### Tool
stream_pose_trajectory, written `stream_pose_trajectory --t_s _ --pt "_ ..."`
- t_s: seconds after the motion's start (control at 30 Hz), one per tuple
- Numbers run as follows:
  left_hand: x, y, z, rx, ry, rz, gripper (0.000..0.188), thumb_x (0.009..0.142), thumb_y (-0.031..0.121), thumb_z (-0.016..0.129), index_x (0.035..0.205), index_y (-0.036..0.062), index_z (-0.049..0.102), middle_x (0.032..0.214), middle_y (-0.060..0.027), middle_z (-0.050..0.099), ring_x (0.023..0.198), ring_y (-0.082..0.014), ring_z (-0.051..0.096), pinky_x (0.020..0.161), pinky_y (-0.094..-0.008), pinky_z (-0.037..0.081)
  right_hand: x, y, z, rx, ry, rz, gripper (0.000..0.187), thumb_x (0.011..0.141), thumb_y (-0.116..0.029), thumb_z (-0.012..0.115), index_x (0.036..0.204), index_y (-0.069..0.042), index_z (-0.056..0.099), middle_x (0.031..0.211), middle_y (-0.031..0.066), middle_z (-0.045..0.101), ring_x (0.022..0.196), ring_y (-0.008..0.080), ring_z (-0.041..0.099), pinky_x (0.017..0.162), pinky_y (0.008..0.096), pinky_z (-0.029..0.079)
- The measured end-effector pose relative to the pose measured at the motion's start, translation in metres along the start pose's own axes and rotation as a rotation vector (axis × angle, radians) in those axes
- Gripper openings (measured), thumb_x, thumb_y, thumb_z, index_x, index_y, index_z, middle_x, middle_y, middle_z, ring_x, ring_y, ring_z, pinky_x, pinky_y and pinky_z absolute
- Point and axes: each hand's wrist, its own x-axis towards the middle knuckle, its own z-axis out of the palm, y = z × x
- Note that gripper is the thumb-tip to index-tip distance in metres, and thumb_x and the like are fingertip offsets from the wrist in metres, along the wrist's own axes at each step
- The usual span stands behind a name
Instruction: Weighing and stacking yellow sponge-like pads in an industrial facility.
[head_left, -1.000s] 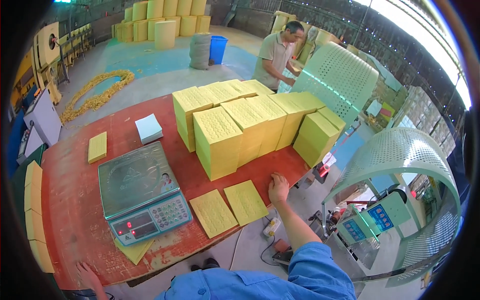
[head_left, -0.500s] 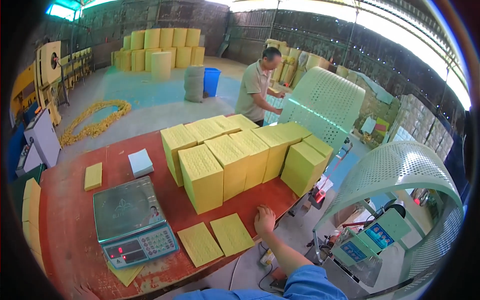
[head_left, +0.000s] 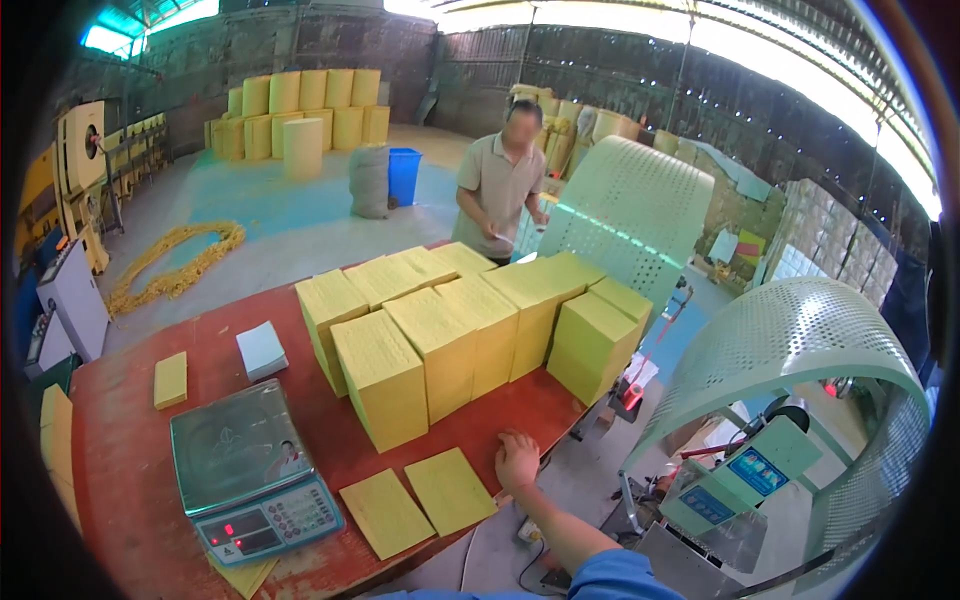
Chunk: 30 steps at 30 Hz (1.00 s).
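Right hand [head_left: 517, 460]: palm side toward the table [head_left: 320, 415], hidden; fingers [head_left: 512, 438] seen from the back only. Right sleeve [head_left: 622, 577] cut by the lower edge. Left hand: outside the frame. Two yellow slabs [head_left: 388, 512] beside the right hand: surface pattern too faint to make out. Scale [head_left: 240, 450]: red digits smeared, key marks too small to read. Yellow sheet [head_left: 243, 578] at its base: mostly covered. Tall yellow stacks [head_left: 382, 385]: rear row partly hidden by front row. Yellow blocks [head_left: 58, 455], far left: cut by dark lens rim. Co-worker [head_left: 495, 185]: face blurred, legs hidden; pale object [head_left: 503, 238] in hand unidentifiable.
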Motion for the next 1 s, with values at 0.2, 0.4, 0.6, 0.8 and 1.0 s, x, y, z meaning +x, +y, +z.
stream_pose_trajectory --t_s 0.2,0.4,0.6,0.8,1.0 --pt "0.0 0.003 -0.016 0.033 0.034 0.02 0.037 0.098 0.03 0.047 0.099 0.0001 0.07 0.099 -0.0219 0.069 0.086 -0.0383 0.064 0.075 -0.0453 0.052 0.001 -0.002 0.0 0.012 0.011 0.008 0.027 0.077 -0.009 0.06 0.103 -0.008 0.067 0.119 0.0088 0.063 0.121 0.0281 0.054 0.103 0.0448 0.039" --pt "0.004 0.0 -0.009 -0.117 0.128 0.028 0.035 0.097 0.029 0.05 0.1 0.0004 0.069 0.102 -0.0221 0.069 0.081 -0.0403 0.064 0.071 -0.0476 0.052 0.0 -0.001 0.002 0.004 0.027 0.007 0.025 0.078 -0.009 0.06 0.103 -0.009 0.067 0.119 0.0081 0.063 0.121 0.0279 0.053 0.103 0.0448 0.039" --pt "-0.008 -0.012 0.017 0.136 0.131 0.161 0.034 0.097 0.031 0.051 0.112 0.0033 0.065 0.1 -0.0186 0.069 0.077 -0.0354 0.065 0.066 -0.0464 0.052 0.002 0.002 0.001 0.023 0.001 -0.019 0.027 0.076 -0.01 0.06 0.102 -0.01 0.067 0.117 0.0092 0.064 0.116 0.0291 0.055 0.102 0.0461 0.039" --pt "-0.01 -0.02 0.011 0.097 -0.389 0.026 0.034 0.097 0.025 0.048 0.123 0.0042 0.054 0.137 -0.0197 0.05 0.127 -0.0359 0.047 0.098 -0.0445 0.045 -0.006 0.002 0.004 -0.044 -0.029 -0.013 0.027 0.075 -0.004 0.059 0.1 -0.01 0.067 0.106 0.0104 0.064 0.109 0.0312 0.056 0.096 0.046 0.042" --pt "0.002 -0.006 0.009 0.104 -0.306 0.069 0.036 0.099 0.028 0.047 0.126 0.006 0.054 0.13 -0.0153 0.055 0.115 -0.0323 0.055 0.092 -0.0409 0.049 -0.002 0.003 0.005 -0.06 0.0 0.027 0.026 0.075 -0.006 0.06 0.1 -0.011 0.062 0.116 0.0102 0.062 0.112 0.0307 0.055 0.097 0.0464 0.042"
